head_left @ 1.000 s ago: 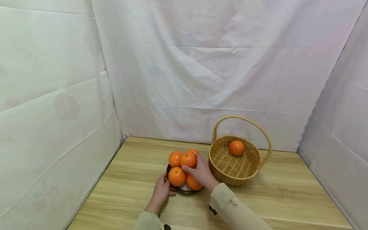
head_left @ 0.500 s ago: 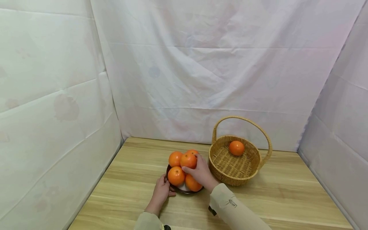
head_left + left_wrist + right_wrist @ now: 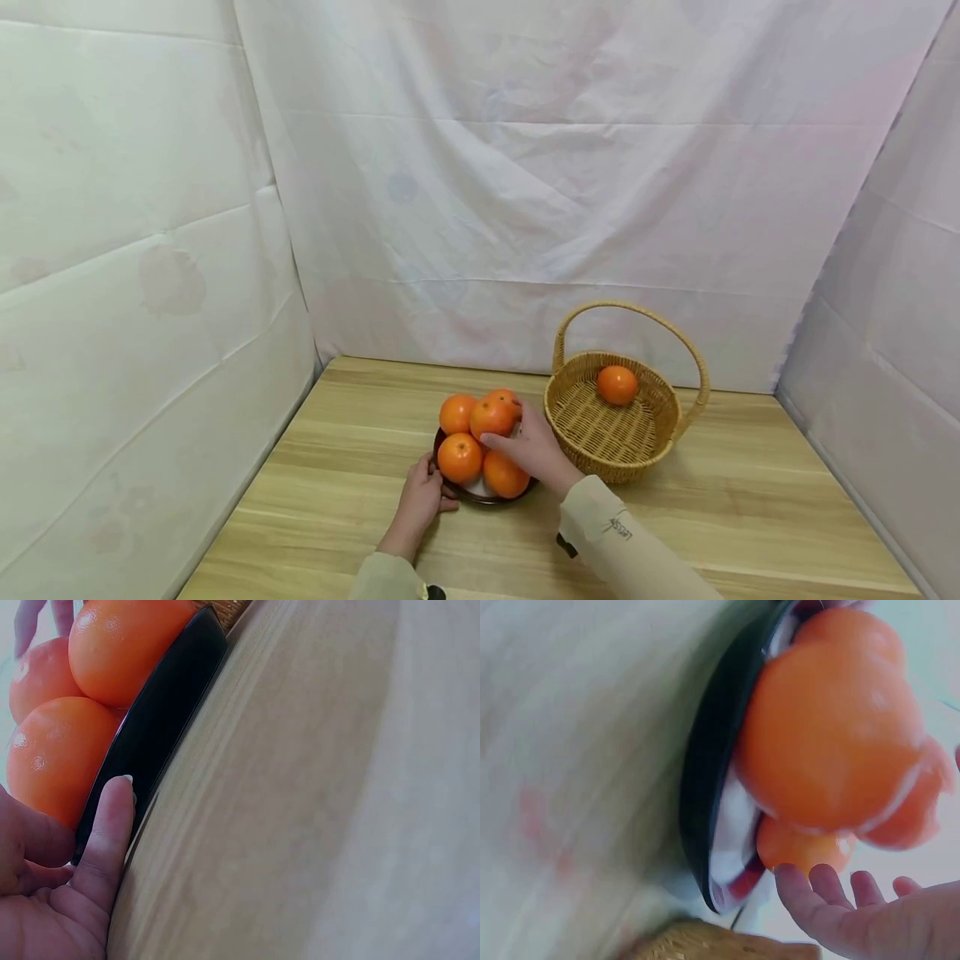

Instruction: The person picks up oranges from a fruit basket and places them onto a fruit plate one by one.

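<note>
A dark shallow bowl (image 3: 480,500) with a pale inside holds several oranges, one of them, the top orange (image 3: 491,420), resting over the others. My left hand (image 3: 420,500) holds the bowl at its near left side. The left wrist view shows its thumb (image 3: 109,825) along the dark outer wall and a bent finger by the rim. Beside the top orange is my right hand (image 3: 534,446), thumb and fingers spread loosely. Its fingers (image 3: 826,886) stand apart from the fruit in the right wrist view; the thumb is mostly out of that view.
A wicker basket (image 3: 600,462) with a tall handle (image 3: 626,307) stands right of the bowl, close behind my right hand. Inside lies a single orange (image 3: 617,385). White cloth (image 3: 525,208) hangs around the wooden table (image 3: 337,467) at the back and sides.
My right hand has loosened from the top orange and drawn slightly right. That orange stays on the pile. My left hand keeps its place at the bowl.
</note>
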Tool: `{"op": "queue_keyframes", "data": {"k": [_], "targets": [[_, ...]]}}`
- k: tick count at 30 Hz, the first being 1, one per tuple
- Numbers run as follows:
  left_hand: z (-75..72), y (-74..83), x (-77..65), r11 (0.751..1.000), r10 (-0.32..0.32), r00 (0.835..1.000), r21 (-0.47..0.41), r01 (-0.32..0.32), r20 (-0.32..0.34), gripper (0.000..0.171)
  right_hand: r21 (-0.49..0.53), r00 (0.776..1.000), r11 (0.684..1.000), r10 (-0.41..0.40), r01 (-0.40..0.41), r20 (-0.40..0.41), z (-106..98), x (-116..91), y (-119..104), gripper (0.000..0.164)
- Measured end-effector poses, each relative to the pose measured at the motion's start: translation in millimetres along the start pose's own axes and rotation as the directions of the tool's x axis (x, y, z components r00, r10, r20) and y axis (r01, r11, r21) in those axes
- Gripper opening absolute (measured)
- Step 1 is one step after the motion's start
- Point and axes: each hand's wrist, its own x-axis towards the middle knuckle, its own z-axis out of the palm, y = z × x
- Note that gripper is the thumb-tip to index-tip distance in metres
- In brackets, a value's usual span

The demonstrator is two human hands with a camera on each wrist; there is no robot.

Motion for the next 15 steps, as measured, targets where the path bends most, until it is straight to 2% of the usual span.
{"op": "queue_keyframes", "data": {"k": [4,10,15], "targets": [[0.9,0.3,1.5,1.000,0.004,1.000,0.005,-0.004,-0.008,0.042,0.040,1.000,0.999,0.005,-0.005,-0.016,-12.2,0.2,-4.1,0.080],[1.4,2.1,1.0,1.000,0.003,1.000,0.012,-0.002,-0.011,0.043,-0.030,0.996,1.000,-0.012,0.010,-0.091,-28.7,3.9,-1.4,0.065],[1.2,2.0,-0.2,1.000,-0.003,1.000,0.012,0.003,-0.012,0.044,-0.038,0.994,0.999,-0.026,0.022,-0.103,-39.8,3.2,-0.9,0.063]]}}
